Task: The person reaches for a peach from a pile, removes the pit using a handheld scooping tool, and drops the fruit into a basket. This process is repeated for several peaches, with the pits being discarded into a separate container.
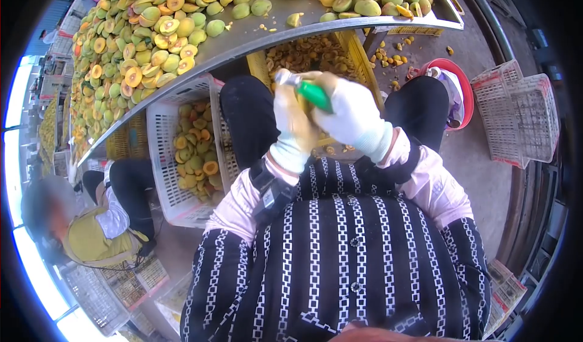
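My right hand [352,108], in a white glove, is closed around a green-handled tool [314,96] with a short metal end, whose exact kind is blurred. My left hand [293,120], gloved too, is curled close against it beneath the metal end. A bit of yellow shows between the two hands, but the fingers hide what the left one holds. Both hands are above my lap, over the near side of a yellow crate [363,62] with brownish fruit scraps in it. Past them, cut peach-like fruit [164,41] lies heaped on a metal table [243,32].
At my left stands a white crate [164,141] of fruit halves [199,153]. A red basin [466,99] with cloth sits to the right, beside stacked white crates [516,114]. Another person [100,232] sits at the left. Fruit pieces [388,56] litter the floor.
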A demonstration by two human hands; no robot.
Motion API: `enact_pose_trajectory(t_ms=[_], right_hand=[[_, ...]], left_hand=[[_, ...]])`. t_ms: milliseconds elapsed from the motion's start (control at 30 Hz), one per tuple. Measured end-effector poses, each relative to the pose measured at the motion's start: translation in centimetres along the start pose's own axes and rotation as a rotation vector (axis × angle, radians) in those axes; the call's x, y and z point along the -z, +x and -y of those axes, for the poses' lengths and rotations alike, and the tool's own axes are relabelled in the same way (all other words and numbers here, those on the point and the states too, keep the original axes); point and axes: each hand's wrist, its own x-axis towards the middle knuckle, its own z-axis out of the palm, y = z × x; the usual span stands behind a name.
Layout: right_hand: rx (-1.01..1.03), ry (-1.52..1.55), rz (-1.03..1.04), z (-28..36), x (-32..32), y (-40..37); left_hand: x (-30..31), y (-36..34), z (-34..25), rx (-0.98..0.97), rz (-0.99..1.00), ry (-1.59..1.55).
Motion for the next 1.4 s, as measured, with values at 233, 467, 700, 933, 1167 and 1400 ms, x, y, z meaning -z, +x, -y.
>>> enact_pose_trajectory(t_ms=[233,467,700,933,1167,1400], right_hand=[[-0.303,-0.080,-0.204,-9.8,5.0,-0.6],[-0.021,-0.078,-0.133,-4.4,5.3,-3.0],[0.210,-0.453,-0.023,-1.9,3.9,-2.6],[0.180,-0.538,0.037,-1.1,3.3,-2.6],[0.160,-0.494,0.254,-1.5,2.3,-3.1],[0.129,-0.320,0.316,-1.3,1.4,-4.1]], left_hand=[[1.6,4.3,2.6,0.666,0.130,-1.437],[0.0,3.2,0.6,0.840,0.190,-1.542],[-0.1,1.9,-2.5,0.661,0.156,-0.971],[-0.5,1.4,-3.6,0.540,0.093,-0.867],[-0.7,0.7,-2.5,0.527,0.041,-0.815],[1.2,1.7,-2.1,0.677,0.222,-0.606]])
